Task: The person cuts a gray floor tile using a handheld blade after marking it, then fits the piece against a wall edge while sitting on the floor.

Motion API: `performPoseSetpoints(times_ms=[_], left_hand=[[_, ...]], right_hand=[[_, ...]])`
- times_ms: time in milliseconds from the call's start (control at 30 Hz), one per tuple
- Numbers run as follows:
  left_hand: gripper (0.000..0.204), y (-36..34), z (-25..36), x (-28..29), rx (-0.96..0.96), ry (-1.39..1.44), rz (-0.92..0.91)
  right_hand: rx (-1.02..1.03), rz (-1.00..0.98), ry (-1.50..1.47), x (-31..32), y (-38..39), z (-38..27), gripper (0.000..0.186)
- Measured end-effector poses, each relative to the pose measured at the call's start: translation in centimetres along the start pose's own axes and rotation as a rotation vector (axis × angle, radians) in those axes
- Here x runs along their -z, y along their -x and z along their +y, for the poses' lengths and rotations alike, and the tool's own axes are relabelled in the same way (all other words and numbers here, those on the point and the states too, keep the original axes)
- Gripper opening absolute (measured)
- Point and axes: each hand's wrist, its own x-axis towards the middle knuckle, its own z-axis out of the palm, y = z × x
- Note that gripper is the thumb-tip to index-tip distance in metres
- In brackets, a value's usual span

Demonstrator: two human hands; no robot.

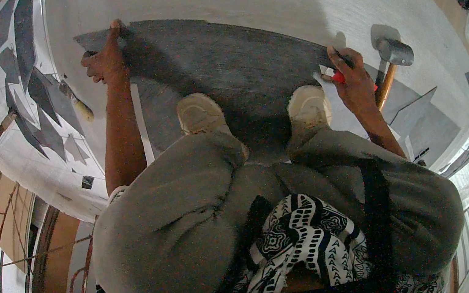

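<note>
Under my two beige shoes lies a long dark grey sheet, its far edge curving in the view. At the sheet's far left corner is my left hand, fingers curled at the edge and one digit stretched along the top. A small dark thing by those fingers is too unclear to name. My right hand, at the sheet's right end, is closed round a red-handled tool. A pale blade-like end points from it toward the sheet; the palm hides most of the handle.
A black-headed mallet with a wooden handle rests just right of my right hand. Left of my left arm lies a hand tool with a yellowish handle. Grey offcuts litter the far left; more grey pieces lie at right.
</note>
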Motion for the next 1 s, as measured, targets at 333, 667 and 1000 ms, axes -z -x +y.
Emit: performPoseSetpoints(times_ms=[333,667,1000], left_hand=[[0.127,4.2,4.7,1.8,0.078,0.053,-0.023],[0.124,5.9,5.9,1.6,0.056,0.077,-0.055],[0.129,4.1,5.1,1.2,0.085,0.032,-0.019]], right_hand=[[-0.062,-0.029,0.034,0.5,0.4,-1.1,0.068],[-0.060,0.011,0.015,-0.1,1.0,-0.6,0.079],[-0.062,0.004,0.041,0.0,1.4,-0.9,0.078]])
